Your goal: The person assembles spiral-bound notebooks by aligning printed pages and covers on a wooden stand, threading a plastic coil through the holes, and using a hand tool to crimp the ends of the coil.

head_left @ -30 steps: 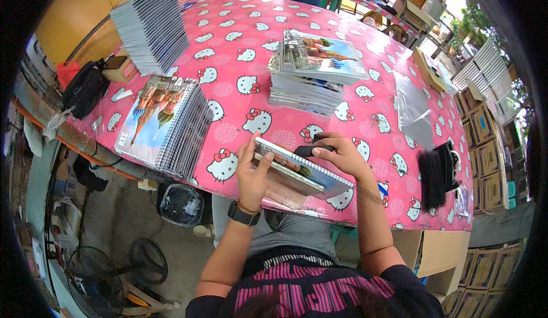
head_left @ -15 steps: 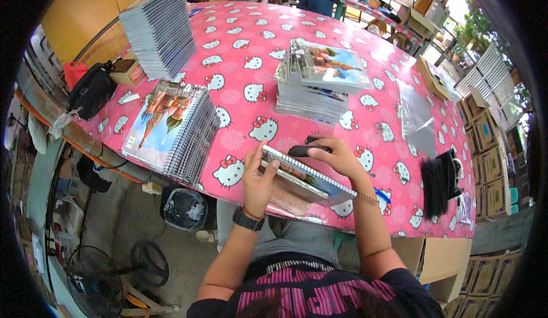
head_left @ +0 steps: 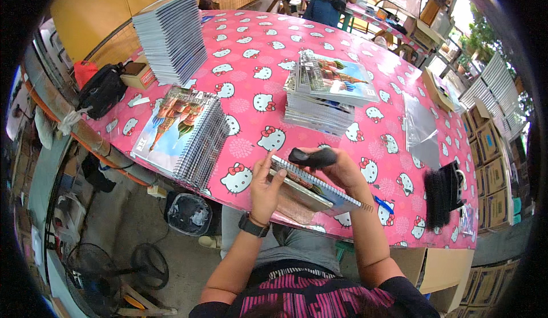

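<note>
A spiral notebook point(head_left: 311, 186) is tilted up near the table's front edge, its coil running along the upper side. My left hand point(head_left: 267, 185) grips its left end, thumb on the near face and fingers behind. A loose end of the coil sticks out past the notebook's lower right corner, beside my right wrist. My right hand point(head_left: 341, 168) is closed round pliers with black handles point(head_left: 313, 157), just above the coil. The pliers' jaws are hidden. Under the notebook shows a brownish flat piece point(head_left: 294, 209), partly covered.
A spiral-bound stack point(head_left: 185, 132) and a tall stack point(head_left: 171, 38) stand left, another stack point(head_left: 322, 109) farther back. Black coils point(head_left: 436, 199), a blue pen point(head_left: 383, 205) and clear plastic sheets point(head_left: 419, 129) lie right. A bin point(head_left: 188, 212) stands below; another person point(head_left: 325, 4) stands beyond.
My right hand has turned and closed round the pliers, whose handles were spread apart before. My left hand still grips the notebook. The whole view has shifted slightly.
</note>
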Available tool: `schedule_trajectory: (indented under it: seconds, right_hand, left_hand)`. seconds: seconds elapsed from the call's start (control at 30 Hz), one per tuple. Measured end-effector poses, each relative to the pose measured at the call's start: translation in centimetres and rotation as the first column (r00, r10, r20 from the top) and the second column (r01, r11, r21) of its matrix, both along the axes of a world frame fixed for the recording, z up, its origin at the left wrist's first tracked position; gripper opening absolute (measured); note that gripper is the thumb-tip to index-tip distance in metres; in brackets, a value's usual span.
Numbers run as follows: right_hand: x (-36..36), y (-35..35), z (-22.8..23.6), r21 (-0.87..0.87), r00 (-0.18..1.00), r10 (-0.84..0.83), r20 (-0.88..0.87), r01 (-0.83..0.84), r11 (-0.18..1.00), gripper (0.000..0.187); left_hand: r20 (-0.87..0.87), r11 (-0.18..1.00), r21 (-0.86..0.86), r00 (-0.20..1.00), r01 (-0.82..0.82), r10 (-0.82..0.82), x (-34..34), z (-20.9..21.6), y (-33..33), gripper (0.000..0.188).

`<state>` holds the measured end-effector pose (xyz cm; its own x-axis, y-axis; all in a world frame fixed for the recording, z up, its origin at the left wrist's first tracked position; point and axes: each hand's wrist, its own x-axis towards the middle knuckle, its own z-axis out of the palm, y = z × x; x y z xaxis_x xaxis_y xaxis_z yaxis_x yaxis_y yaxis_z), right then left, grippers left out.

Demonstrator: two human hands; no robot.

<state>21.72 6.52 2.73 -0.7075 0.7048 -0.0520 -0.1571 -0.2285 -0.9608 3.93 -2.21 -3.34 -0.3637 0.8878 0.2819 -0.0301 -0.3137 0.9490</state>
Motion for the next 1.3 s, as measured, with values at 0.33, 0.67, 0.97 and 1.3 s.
schedule_trajectory:
  seconds: [0.33, 0.67, 0.97, 1.3]
  right_hand:
    - [4.3, -1.2, 2.4, 0.732, 0.794, -0.408, 0.45, -0.067, 0.678, 0.045]
    - [0.7, -7.7, 7.1, 0.767, 0.762, -0.578, 0.293, 0.174, 0.618, 0.032]
    - [-0.8, -7.8, 6.0, 0.652, 0.786, -0.6, 0.148, 0.378, 0.657, 0.033]
    - [-1.4, -7.8, 6.6, 0.792, 0.726, -0.675, 0.132, 0.332, 0.512, 0.032]
  left_hand:
    - [-0.227, 0.997, 0.072, 0.974, 0.023, -0.006, -0.8, 1.7, 0.8, 0.033]
    - [-0.073, 0.963, 0.11, 0.969, 0.245, -0.238, 1.8, 6.4, 0.4, 0.021]
    - [-0.008, 0.976, 0.082, 0.979, 0.203, -0.203, 2.1, 6.6, -0.2, 0.019]
    - [-0.034, 0.981, 0.085, 0.984, 0.177, -0.174, 2.3, 7.0, -0.7, 0.018]
